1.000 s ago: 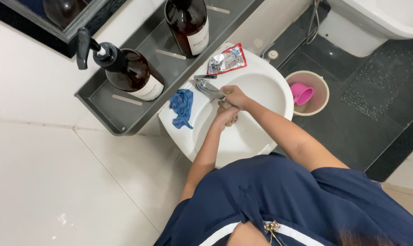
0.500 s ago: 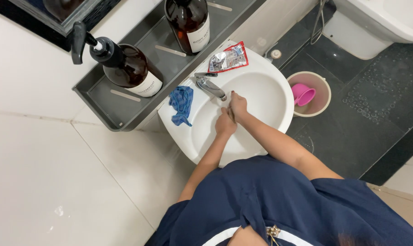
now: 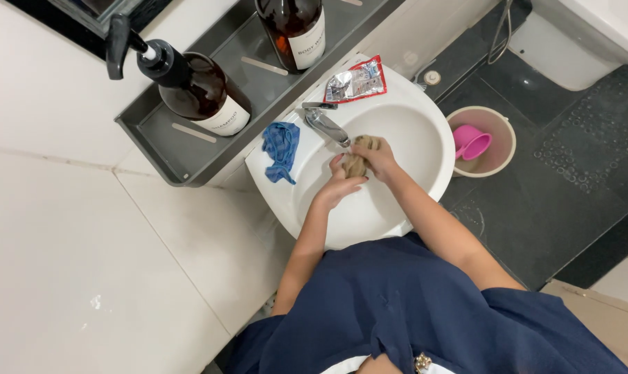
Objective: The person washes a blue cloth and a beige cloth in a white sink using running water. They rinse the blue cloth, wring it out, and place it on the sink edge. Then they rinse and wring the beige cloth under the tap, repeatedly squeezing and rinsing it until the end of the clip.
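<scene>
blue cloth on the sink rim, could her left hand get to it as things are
Probably yes. The blue cloth lies uncovered on the sink rim beside the tap, near the left hand, which shares a tan rag with the right hand.

Sink (image 3: 404, 118): white ceramic, glossy, smooth. Tap (image 3: 325, 125): polished metal, bright highlights. Held under it, centre frame, a tan rag (image 3: 359, 156), soft cloth, crumpled, between left hand (image 3: 338, 188) and right hand (image 3: 376, 158). Blue cloth (image 3: 281, 149) on the rim: woven, matt, rumpled. Foil sachet (image 3: 356, 81), top centre: shiny, creased (silver with red edge). Tray (image 3: 189, 163), upper left: grey, matt, smooth, plastic by the look. Two bottles (image 3: 203, 93): dark amber, glossy, paper labels; black plastic pump. Pink cup (image 3: 470, 140): smooth plastic. Floor mat (image 3: 598, 149), right: dark, studded, rough. Wall tiles (image 3: 64, 249): white, glossy. Dress (image 3: 411, 312): navy cloth, matt.
</scene>
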